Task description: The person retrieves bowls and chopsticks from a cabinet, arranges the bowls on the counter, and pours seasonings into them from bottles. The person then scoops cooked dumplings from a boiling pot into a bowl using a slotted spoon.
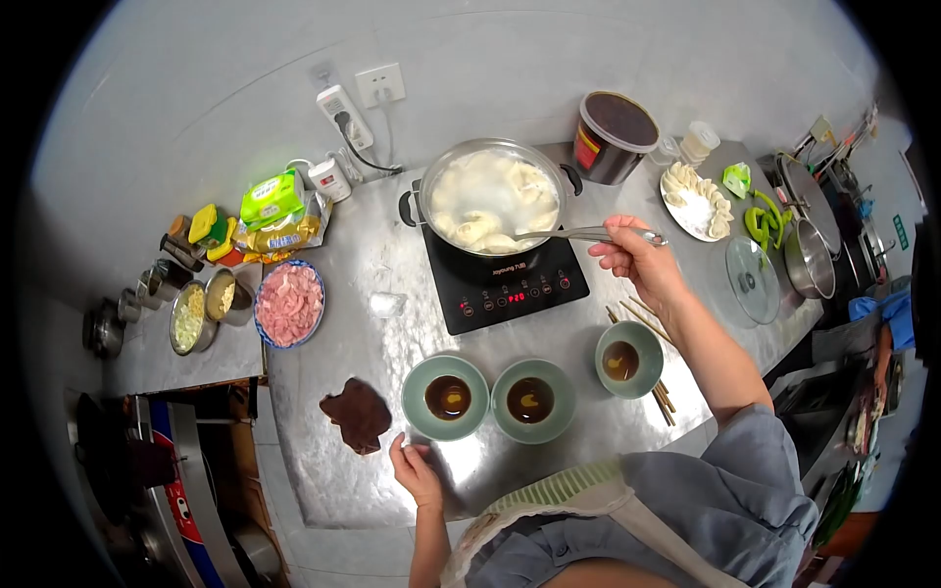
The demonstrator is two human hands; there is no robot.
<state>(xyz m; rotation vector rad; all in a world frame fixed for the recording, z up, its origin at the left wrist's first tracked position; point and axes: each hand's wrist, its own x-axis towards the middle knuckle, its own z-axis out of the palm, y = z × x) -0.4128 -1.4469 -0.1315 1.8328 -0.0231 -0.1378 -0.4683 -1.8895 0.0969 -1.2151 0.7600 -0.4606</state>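
Note:
My right hand [637, 257] is closed around the handle of a long metal spoon [573, 234]. Its far end dips into a steaming pot [421, 201] of pale dumplings [482, 227], so the spoon's head is hidden. Under the pot is a black induction cooker [505, 294] with its red display lit. Down by the table's front edge, my left hand [420, 477] holds nothing, fingers apart, just below a green bowl [410, 377] with dark liquid and a brown cloth [357, 416]. Two similar bowls, a middle one [567, 379] and a right one [655, 348], also contain dark liquid.
Left stand a bowl of raw meat [290, 303], metal bowls of chopped ingredients [188, 318] and packets [272, 200]. A brown tub [616, 137], a plate of uncooked dumplings [698, 203], a glass lid [753, 281] and chopsticks [663, 402] are right. Another person [877, 338] is at far right.

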